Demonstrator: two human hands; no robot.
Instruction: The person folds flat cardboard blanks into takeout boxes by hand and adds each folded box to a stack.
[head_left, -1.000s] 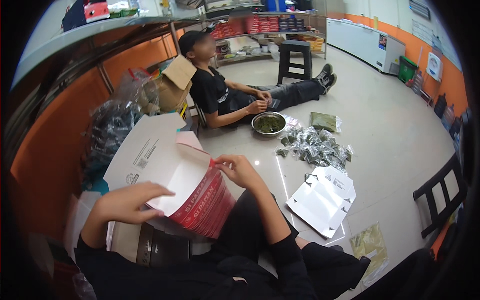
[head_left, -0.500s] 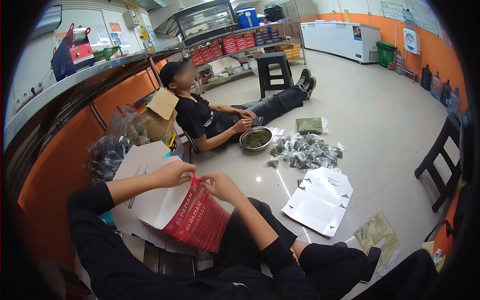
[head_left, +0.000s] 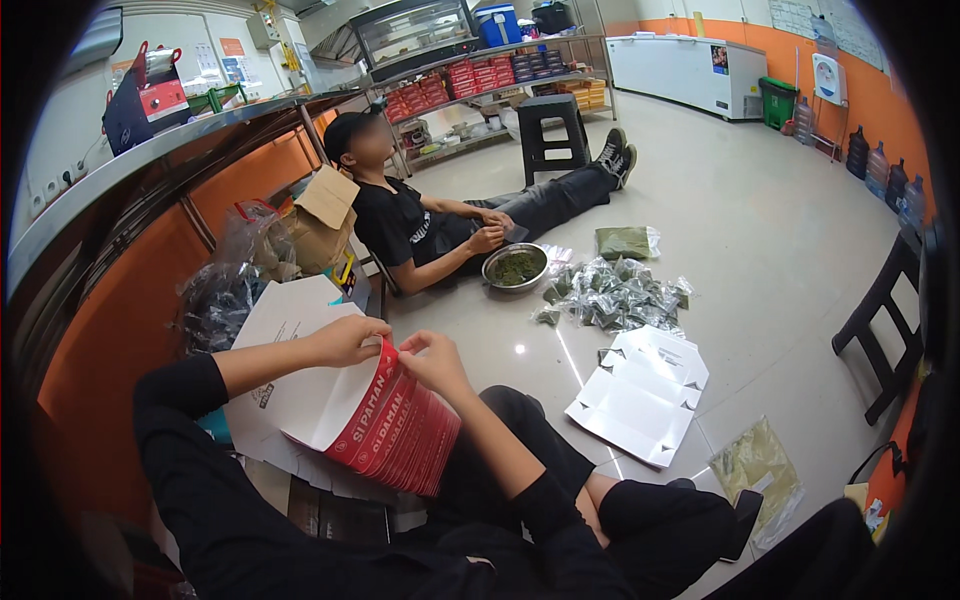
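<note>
A stack of folded-box cardboard blanks [head_left: 405, 430], red outside and white inside, stands tilted against my lap with its edges fanned. My left hand [head_left: 350, 340] is closed on the top corner of the front blank, whose white inner face [head_left: 325, 410] shows. Just right of it, my right hand [head_left: 437, 365] pinches at the upper edge of the stack; its fingertips partly hide what they grip. More large white cardboard sheets [head_left: 285, 312] lie behind and under my left forearm. On the floor to the right rests one separate white blank [head_left: 640, 398], printed side down.
A person [head_left: 400, 220] in black sits ahead, hands above a steel bowl [head_left: 514, 268] of green filling. Several small clear bags [head_left: 615, 295] are piled beside it, near a larger green packet [head_left: 627, 242]. A flat bag [head_left: 757, 480] and black stool [head_left: 885, 330] are right; a steel table [head_left: 190, 145] runs left.
My right fingertips have shifted slightly off the front blank's corner toward the edges behind it. My left hand keeps its hold. The view has moved a little.
</note>
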